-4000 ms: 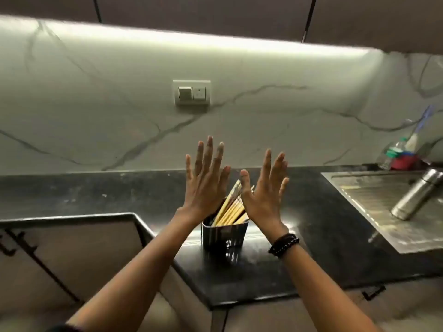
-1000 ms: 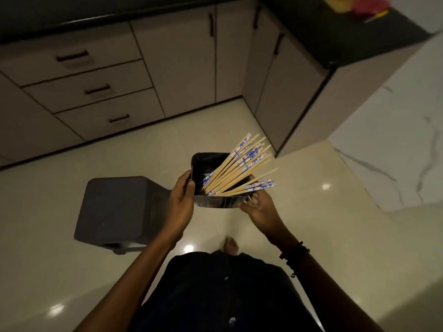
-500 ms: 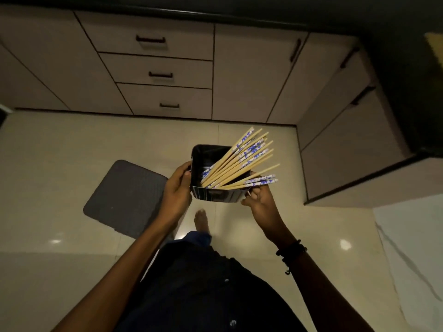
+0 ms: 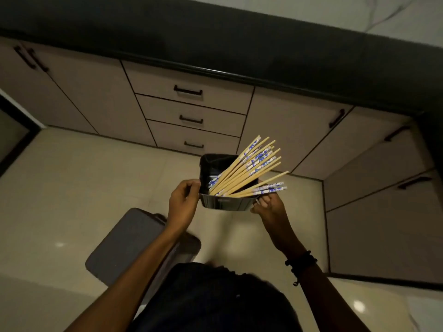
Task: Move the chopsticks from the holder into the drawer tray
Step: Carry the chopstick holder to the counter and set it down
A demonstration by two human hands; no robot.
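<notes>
Holding a dark metal holder point(image 4: 225, 204) between them, the two hands are gripping it out in front of the body, above the floor. The left hand point(image 4: 183, 207) is wrapping around the holder's side at 9 o'clock, and the right hand point(image 4: 269, 207) is pinching its corner at 3 o'clock. The chopsticks point(image 4: 249, 168) are sitting inside the holder, leaning and fanning out toward 2 o'clock, with blue and white paper on their ends. A black beaded bracelet point(image 4: 300, 263) is sitting on the right wrist.

Three drawers point(image 4: 191, 117) with black handles are waiting at 12 o'clock, all closed, under a long black counter point(image 4: 215, 39). Cupboard doors point(image 4: 383, 183) are standing at 3 o'clock. A grey stool point(image 4: 130, 243) is sitting on the shiny pale floor point(image 4: 79, 183) at 7 o'clock, just beside the left arm. Nothing is standing between the holder and the drawers. Dark clothes point(image 4: 215, 300) are filling the bottom at 6 o'clock
</notes>
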